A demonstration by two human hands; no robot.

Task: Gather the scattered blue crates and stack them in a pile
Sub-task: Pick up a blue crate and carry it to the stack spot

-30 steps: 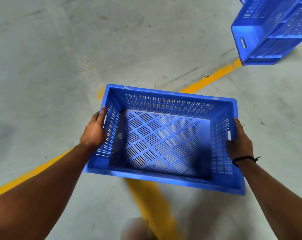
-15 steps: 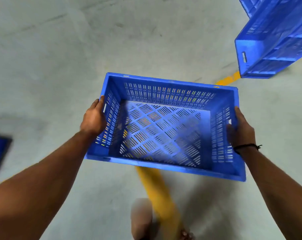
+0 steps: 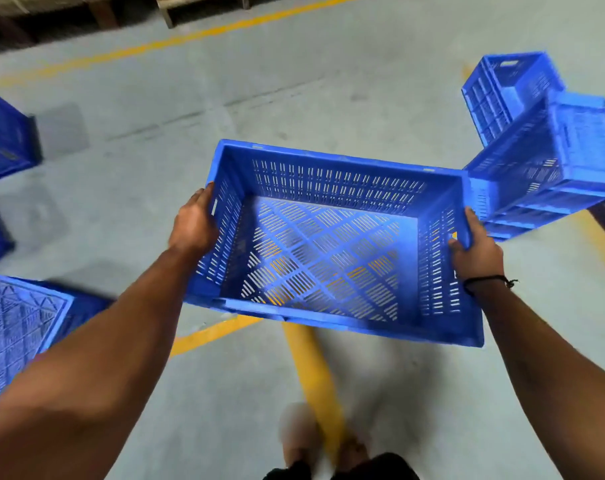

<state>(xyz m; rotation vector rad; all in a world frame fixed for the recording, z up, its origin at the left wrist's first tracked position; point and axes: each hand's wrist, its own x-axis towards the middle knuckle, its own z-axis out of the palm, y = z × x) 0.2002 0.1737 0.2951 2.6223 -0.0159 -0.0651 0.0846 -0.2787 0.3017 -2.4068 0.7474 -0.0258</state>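
In mid-air, our left hand [image 3: 193, 226] and right hand [image 3: 476, 252] grip a slotted blue plastic crate [image 3: 328, 244]; swinging could clip the tilted blue stack [image 3: 550, 161].

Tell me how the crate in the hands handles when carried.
Probably light for its size: the crate is empty, its walls and floor all slots. Likely stiff: gripped only at its ends by left hand and right hand, it shows no sag.

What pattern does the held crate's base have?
Blue diamond lattice of slots on the carried crate, head view.
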